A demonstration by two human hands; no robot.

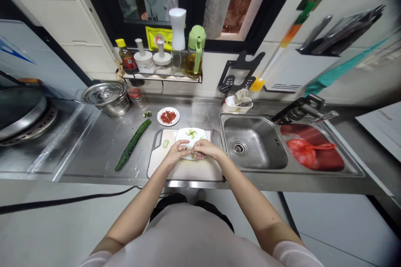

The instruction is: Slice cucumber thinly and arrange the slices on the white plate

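Note:
Both hands meet over the near rim of a white plate (200,133) that rests on a white cutting board (184,169). My left hand (177,151) and my right hand (204,149) are closed in a pinch, fingertips together around a small green cucumber piece. Several cucumber slices (191,133) lie fanned on the plate's far part. One loose slice (166,143) sits on the board to the left of the plate. A whole cucumber (133,144) lies diagonally on the steel counter, left of the board.
A small dish of red chopped bits (168,116) and cucumber ends (147,114) sit behind the board. A lidded steel pot (108,98) and a wok (19,112) stand at left. The sink (253,142) is at right, with a red bag (302,152) in the neighbouring basin.

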